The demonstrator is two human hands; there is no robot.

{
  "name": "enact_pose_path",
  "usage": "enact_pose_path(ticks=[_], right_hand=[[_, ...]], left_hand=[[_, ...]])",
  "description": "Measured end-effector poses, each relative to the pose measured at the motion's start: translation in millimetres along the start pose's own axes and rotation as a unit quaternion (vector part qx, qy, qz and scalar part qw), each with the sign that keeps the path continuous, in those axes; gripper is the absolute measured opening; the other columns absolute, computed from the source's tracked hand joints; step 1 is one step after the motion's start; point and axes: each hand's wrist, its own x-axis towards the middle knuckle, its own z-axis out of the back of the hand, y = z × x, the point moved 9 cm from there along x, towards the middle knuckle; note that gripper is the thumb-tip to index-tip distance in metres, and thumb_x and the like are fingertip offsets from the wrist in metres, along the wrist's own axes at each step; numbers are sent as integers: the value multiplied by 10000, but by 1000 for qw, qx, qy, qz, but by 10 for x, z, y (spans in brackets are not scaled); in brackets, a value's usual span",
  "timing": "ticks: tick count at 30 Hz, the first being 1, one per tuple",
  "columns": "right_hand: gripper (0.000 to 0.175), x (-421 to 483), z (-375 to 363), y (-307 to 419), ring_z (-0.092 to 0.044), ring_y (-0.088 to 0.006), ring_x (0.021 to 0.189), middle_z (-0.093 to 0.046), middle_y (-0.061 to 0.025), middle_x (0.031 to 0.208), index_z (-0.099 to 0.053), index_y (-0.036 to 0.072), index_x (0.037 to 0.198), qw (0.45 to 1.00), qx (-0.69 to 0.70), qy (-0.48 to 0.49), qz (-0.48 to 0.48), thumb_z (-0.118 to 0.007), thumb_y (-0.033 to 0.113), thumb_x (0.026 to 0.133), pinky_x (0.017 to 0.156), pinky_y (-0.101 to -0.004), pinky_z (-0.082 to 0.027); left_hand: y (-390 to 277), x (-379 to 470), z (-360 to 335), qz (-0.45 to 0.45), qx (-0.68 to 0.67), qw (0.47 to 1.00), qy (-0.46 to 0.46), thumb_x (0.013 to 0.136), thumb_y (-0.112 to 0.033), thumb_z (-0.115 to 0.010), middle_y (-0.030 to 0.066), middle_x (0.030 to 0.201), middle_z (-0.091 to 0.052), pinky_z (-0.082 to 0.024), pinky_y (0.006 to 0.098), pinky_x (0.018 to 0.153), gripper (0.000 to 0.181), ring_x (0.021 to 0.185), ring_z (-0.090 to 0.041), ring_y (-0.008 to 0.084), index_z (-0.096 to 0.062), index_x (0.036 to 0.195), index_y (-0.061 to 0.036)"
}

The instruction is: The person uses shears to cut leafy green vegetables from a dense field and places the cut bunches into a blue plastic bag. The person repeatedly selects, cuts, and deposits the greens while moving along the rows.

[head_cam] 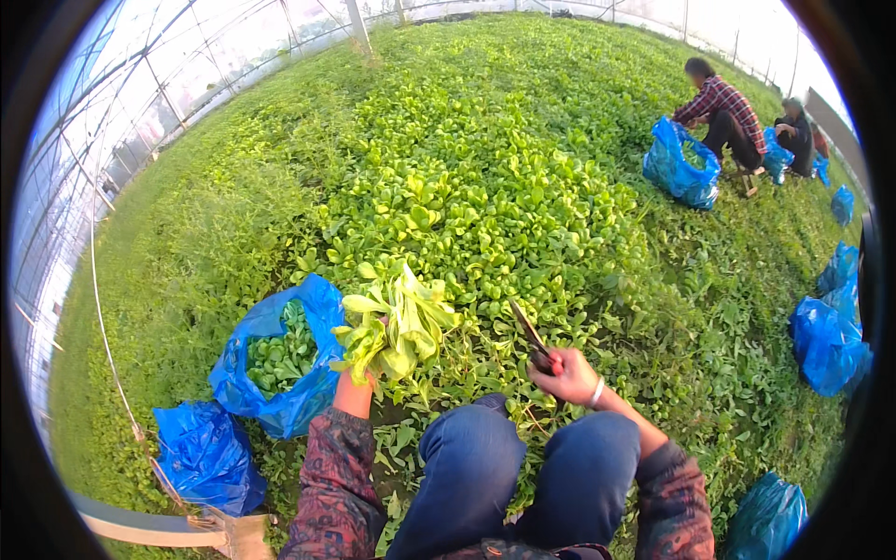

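My left hand (369, 374) grips a bunch of pale green leafy greens (402, 329), whose leaves hide most of the fingers. In my right hand (570, 378) is a pair of scissors (533, 339) with red on the handle, the dark blades pointing up and left over the plants. An open blue plastic bag (231, 360) stands just left of the bunch, and cut greens (283, 357) lie inside it. Ahead of my knees spreads a dense bed of low leafy plants (483, 217). Stems and loose leaves cover the ground between my hands.
A second blue bag (206, 455) sits at lower left beside a wooden piece (245, 535). More blue bags (826, 343) stand along the right side. Beyond them, a person in a checked shirt (731, 105) crouches by a filled bag (680, 168). Greenhouse framing (164, 91) curves along the left.
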Motion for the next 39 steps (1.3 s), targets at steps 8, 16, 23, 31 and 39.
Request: enact_pose_path(ticks=[8, 16, 23, 31, 39], right_hand=[[197, 688, -51, 980, -634, -229, 583, -652, -109, 680, -675, 31, 931, 964, -45, -217, 144, -685, 178, 800, 560, -349, -491], [364, 987, -70, 633, -608, -292, 747, -608, -86, 798, -652, 91, 1007, 910, -333, -183, 164, -731, 195, 666, 684, -399, -489], [414, 1433, -261, -39, -591, -284, 735, -592, -79, 798, -644, 99, 1001, 923, -314, -184, 124, -759, 181, 612, 676, -402, -465], [441, 1633, -722, -833, -574, -258, 703, -555, -55, 757, -626, 96, 966, 936, -307, -125, 116, -793, 267, 596, 628, -385, -438], [454, 1611, -865, -892, -581, -248, 713, -553, -50, 755, -627, 101, 970, 941, -296, -91, 133, -787, 247, 570, 631, -376, -440]], left_hand=[[176, 238, -31, 29, -13, 999, -30, 904, -177, -625, 98, 1155, -629, -517, 348, 885, 402, 1013, -618, 220, -526, 1269, -40], [304, 462, 445, 54, 15, 996, -76, 886, -174, -640, 101, 1159, -627, -515, 355, 888, 418, 1017, -618, 224, -528, 1266, -40], [718, 329, 1008, 95, 30, 986, -135, 871, -172, -653, 104, 1162, -625, -514, 361, 891, 432, 1020, -618, 227, -529, 1264, -40], [927, 162, 1384, 127, 59, 972, -190, 853, -169, -668, 107, 1165, -623, -513, 368, 895, 449, 1024, -618, 231, -530, 1261, -40], [813, 40, 1435, 132, 89, 964, -212, 836, -166, -683, 110, 1169, -620, -511, 375, 898, 466, 1028, -618, 235, -532, 1258, -40]])
